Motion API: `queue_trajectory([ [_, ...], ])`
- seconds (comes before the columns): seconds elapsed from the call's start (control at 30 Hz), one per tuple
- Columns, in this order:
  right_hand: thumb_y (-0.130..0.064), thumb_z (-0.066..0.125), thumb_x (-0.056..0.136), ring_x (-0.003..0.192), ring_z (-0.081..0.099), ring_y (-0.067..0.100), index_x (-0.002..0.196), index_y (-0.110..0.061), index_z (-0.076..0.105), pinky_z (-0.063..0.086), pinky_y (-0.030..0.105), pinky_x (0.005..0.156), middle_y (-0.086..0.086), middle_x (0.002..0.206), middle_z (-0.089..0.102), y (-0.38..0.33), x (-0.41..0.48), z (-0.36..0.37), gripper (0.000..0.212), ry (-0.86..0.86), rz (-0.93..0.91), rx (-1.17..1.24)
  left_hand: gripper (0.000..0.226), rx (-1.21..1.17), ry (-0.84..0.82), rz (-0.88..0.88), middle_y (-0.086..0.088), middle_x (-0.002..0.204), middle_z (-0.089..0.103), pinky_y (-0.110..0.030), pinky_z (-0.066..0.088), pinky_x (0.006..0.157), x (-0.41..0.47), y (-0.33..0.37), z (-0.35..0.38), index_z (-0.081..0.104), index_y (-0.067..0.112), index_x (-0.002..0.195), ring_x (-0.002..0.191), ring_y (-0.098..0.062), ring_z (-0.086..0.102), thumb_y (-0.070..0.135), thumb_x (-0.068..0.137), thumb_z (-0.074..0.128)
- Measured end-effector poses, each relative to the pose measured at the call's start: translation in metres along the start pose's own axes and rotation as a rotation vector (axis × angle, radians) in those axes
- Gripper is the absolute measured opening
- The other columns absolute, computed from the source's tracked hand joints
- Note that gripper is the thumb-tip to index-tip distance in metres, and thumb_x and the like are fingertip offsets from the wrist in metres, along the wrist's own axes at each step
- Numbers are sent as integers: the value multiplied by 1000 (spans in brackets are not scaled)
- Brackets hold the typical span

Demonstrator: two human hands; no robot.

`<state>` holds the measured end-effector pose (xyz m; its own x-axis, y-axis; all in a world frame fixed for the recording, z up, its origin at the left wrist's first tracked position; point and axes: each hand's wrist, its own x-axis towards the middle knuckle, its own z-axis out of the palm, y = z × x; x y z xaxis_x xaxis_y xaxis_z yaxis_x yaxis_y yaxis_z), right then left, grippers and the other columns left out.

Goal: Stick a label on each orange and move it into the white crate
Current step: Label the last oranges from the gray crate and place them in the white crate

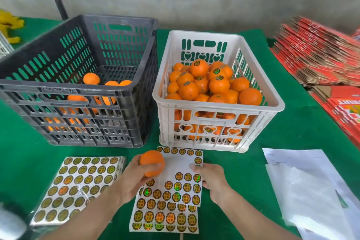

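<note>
My left hand (132,178) grips a bare orange (152,162) just above the label sheet (182,163), in front of the two crates. My right hand (211,180) rests on the right edge of that sheet, fingers curled over a round gold label near the edge; whether it pinches one I cannot tell. The white crate (216,106) at centre right is heaped with oranges, several showing labels. The black crate (124,93) on the left holds a few unlabelled oranges (91,78) low inside.
A wrapped stack of label sheets (78,187) lies at the lower left. White backing papers (303,187) lie at the right. Flat red cartons (319,52) are piled at the far right on the green table cover (292,128).
</note>
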<state>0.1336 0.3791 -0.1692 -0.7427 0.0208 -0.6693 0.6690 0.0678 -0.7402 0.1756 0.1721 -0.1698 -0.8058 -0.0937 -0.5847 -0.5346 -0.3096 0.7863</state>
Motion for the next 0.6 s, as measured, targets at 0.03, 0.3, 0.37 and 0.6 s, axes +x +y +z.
queue_trajectory([
  [0.03,-7,68,82,69,67,18,85,-4,71,49,23,56,8,80,74,2,-1,1,5,6,-10,3,77,-1,-1,1,-13,118,56,-38,49,89,0,-1,0,45,13,124,105,-31,58,14,54,78],
  [0.3,1,58,85,72,64,6,82,-26,62,49,13,58,-7,81,66,15,-20,1,28,97,-415,-341,64,2,12,35,-12,116,55,-37,47,89,-1,-9,-1,45,14,125,104,-29,57,7,69,77],
  [0.37,3,57,86,71,65,11,90,-19,60,51,19,63,-1,74,66,11,-23,1,23,18,-407,-297,68,78,0,65,-10,113,59,-34,47,87,-7,-4,0,49,15,120,102,-25,59,16,61,83],
  [0.6,0,61,87,78,67,12,110,-25,44,49,18,76,-1,74,69,-18,-37,-7,39,-293,-554,-295,84,380,-200,324,1,107,71,-43,36,103,-26,71,-1,64,22,112,107,-22,61,55,36,79],
])
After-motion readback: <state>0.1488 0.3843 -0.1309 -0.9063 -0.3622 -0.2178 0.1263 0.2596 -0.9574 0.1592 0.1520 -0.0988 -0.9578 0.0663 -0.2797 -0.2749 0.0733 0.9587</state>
